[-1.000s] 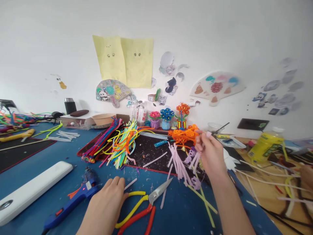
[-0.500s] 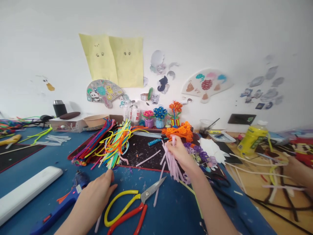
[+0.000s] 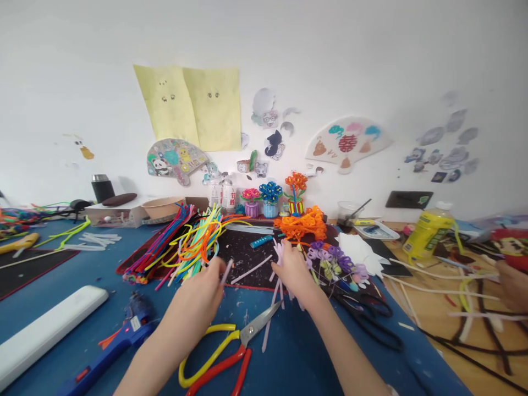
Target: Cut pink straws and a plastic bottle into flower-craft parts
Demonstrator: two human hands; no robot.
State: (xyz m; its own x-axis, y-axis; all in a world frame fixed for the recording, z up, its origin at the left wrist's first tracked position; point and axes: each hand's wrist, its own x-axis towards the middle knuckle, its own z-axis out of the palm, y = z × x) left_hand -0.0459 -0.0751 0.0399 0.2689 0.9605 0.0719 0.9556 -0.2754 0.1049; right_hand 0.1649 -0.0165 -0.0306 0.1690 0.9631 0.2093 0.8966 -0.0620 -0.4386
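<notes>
My left hand (image 3: 205,283) is closed in a pinch, with a short lilac pipe cleaner (image 3: 226,271) sticking up from its fingertips. Across from it, my right hand (image 3: 295,270) is closed around a bunch of lilac pipe cleaner pieces (image 3: 278,253), whose lower ends show beneath the palm. Scissors (image 3: 251,331) with one yellow and one red handle lie between my forearms, their tips close to the bunch. One loose lilac piece (image 3: 252,269) rests on the dark mat (image 3: 243,250) between the hands.
Bundles of coloured pipe cleaners (image 3: 198,242) lie left of the mat's middle. Orange loops (image 3: 301,224) and purple loops (image 3: 330,256) sit at its right. A blue glue gun (image 3: 127,330) and a white bar (image 3: 53,330) are at left. Another person's hand (image 3: 513,286) appears far right.
My left hand has risen rightward from the table's front and now shows a lilac piece in its fingertips. My right hand has shifted slightly lower on the lilac bunch.
</notes>
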